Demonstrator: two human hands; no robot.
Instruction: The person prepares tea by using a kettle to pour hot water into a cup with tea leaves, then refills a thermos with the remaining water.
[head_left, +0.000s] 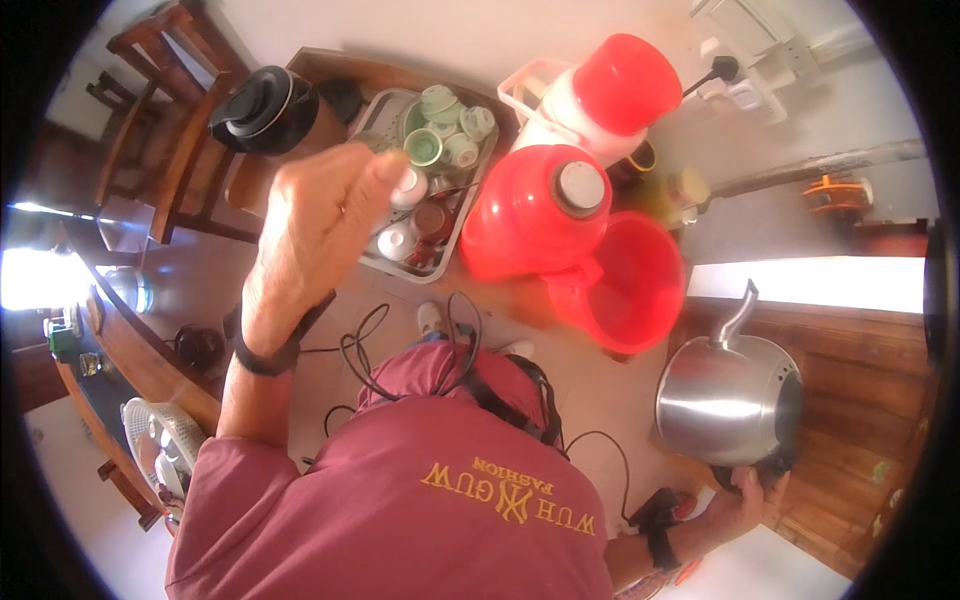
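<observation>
My right hand (750, 499) is closed around the black handle of a stainless steel kettle (716, 401), at the right. The kettle's curved spout points away from me, towards the wall. My left hand (319, 217) is raised over the left edge of a tray of cups, fingers curled under. Whether it holds anything is hidden behind the back of the hand. Between the hands stands a red thermos flask (525, 217), a pale round stopper (581, 185) in its mouth. A red, open-topped plastic vessel (634, 285) sits right beside the flask.
The grey tray (450, 251) holds pale green cups (442, 105) and white cups (396, 241). Behind the red flask stands a white flask with a red cap (626, 82). A black-lidded jug (259, 109) is at left. A plug (724, 67) sits at the wall. Cables (367, 337) hang before me.
</observation>
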